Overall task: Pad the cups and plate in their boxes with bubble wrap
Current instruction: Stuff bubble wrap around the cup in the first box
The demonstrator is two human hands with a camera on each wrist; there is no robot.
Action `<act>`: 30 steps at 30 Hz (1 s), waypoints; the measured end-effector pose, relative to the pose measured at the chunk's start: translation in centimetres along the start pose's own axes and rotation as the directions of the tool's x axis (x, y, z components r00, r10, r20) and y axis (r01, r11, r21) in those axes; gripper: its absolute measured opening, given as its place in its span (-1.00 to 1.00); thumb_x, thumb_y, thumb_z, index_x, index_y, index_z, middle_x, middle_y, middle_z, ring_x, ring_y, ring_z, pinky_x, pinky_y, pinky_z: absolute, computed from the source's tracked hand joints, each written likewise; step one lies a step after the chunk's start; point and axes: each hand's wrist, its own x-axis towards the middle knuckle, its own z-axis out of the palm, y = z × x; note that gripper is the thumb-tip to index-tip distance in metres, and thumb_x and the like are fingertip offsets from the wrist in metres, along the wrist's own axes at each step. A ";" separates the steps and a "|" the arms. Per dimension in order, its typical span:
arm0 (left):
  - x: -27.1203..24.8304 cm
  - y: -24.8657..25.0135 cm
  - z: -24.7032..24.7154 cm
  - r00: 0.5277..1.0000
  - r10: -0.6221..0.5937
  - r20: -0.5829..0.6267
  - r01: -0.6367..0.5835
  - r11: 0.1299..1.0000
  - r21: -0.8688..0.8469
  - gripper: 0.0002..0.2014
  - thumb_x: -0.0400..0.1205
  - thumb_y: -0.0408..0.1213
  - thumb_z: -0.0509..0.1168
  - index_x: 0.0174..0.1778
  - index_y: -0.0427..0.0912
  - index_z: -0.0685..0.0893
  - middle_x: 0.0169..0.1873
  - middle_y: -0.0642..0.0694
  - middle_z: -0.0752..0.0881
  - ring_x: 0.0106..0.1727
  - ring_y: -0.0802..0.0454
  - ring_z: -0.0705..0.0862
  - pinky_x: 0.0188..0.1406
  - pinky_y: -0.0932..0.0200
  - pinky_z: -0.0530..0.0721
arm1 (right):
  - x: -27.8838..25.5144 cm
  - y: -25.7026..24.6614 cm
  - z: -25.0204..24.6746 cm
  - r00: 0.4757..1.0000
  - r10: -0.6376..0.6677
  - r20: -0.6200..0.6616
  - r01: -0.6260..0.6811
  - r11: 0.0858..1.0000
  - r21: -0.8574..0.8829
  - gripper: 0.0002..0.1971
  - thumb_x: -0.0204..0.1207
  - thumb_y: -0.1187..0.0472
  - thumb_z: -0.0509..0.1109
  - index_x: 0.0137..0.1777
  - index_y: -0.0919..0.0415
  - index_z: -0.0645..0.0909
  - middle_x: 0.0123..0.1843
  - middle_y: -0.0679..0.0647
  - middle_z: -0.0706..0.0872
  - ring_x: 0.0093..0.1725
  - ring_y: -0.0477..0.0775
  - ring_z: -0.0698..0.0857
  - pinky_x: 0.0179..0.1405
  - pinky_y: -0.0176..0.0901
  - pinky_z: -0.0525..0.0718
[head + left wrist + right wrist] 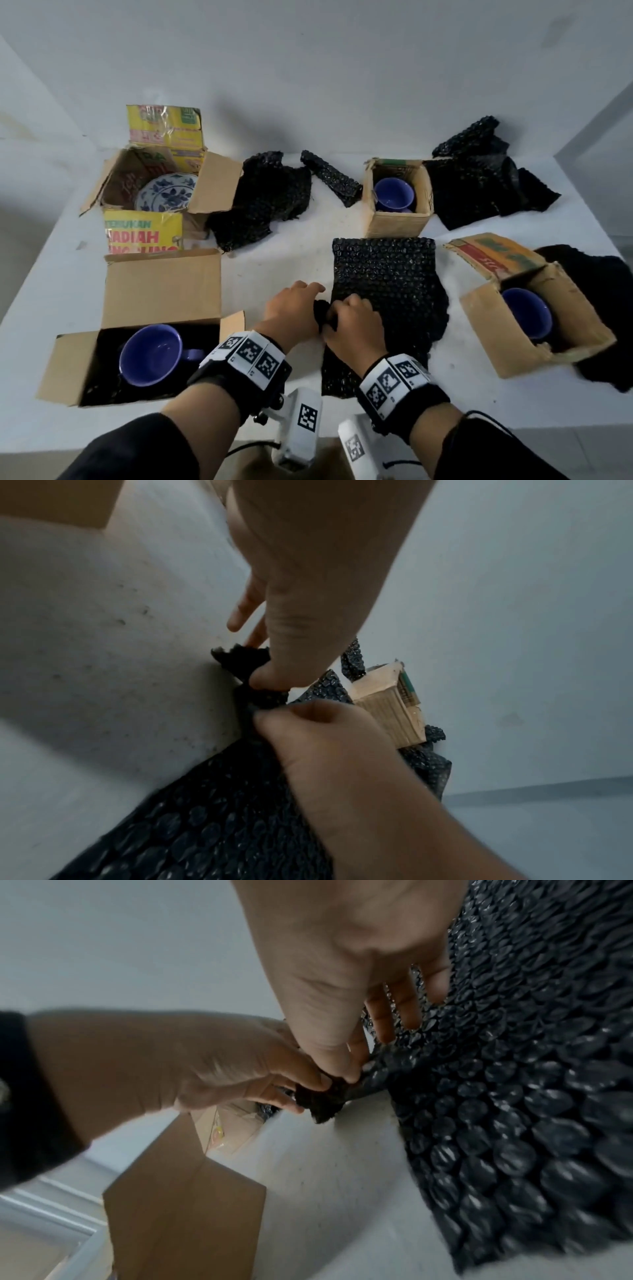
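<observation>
A black bubble wrap sheet (387,281) lies flat in the middle of the white table (294,250). Both hands meet at its left edge, where the wrap is bunched up. My left hand (313,301) pinches the bunched corner (240,658) with its thumb (270,680). My right hand (337,313) pinches the same edge beside it (356,1066). Blue cups sit in three open cardboard boxes: near left (150,354), far middle (392,193) and right (525,313). A blue-and-white plate (168,192) lies in the far-left box (215,185).
More black bubble wrap lies beside the plate box (263,198), as a small roll (330,178), behind the far cup box (479,185) and under the right box (599,308). The near-left box's raised flap (164,284) stands close to my left hand.
</observation>
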 end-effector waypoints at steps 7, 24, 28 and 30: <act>0.5 -0.9 -1.8 0.995 -0.070 -0.074 0.058 0.986 -0.157 -0.65 0.53 -0.32 0.30 0.22 0.05 0.67 0.12 -0.01 0.73 0.14 -0.03 0.68 0.04 0.17 0.61 | 2.5 0.2 -2.4 0.998 0.010 0.059 -0.028 0.951 0.309 -0.87 0.53 0.19 0.30 -0.01 0.18 0.63 0.11 0.15 0.63 0.12 0.19 0.62 0.00 -0.06 0.56; -5.0 -6.8 -10.8 0.932 -0.036 -0.360 -0.207 0.763 -0.612 -0.72 0.49 -0.56 0.33 -0.31 -0.04 0.71 -0.38 -0.07 0.78 -0.26 -0.07 0.78 -0.25 0.06 0.77 | 1.8 -7.1 -7.5 0.931 -0.174 -0.320 0.352 0.660 0.664 -0.83 0.47 0.37 0.45 -0.06 0.08 0.62 -0.34 -0.10 0.68 -0.38 -0.29 0.65 -0.42 -0.50 0.55; -7.5 -11.0 -11.2 0.932 -0.038 -0.361 -0.213 0.747 -0.630 -0.75 0.50 -0.52 0.39 -0.28 -0.03 0.71 -0.31 -0.09 0.77 -0.35 0.13 0.69 -0.39 0.35 0.65 | 0.8 -10.8 -6.9 0.908 -0.288 -0.305 0.420 0.611 0.671 -0.75 0.46 0.40 0.43 -0.01 0.01 0.67 -0.26 0.03 0.75 -0.37 -0.03 0.73 -0.38 -0.18 0.72; -8.5 -12.9 -10.6 0.936 -0.028 -0.351 -0.206 0.765 -0.611 -0.75 0.48 -0.51 0.43 -0.23 0.00 0.70 -0.27 0.02 0.75 -0.37 0.25 0.66 -0.40 0.48 0.59 | 0.2 -12.3 -6.0 0.914 -0.304 -0.268 0.403 0.619 0.674 -0.74 0.45 0.43 0.41 -0.12 -0.01 0.68 -0.33 0.03 0.74 -0.47 0.00 0.70 -0.45 -0.09 0.73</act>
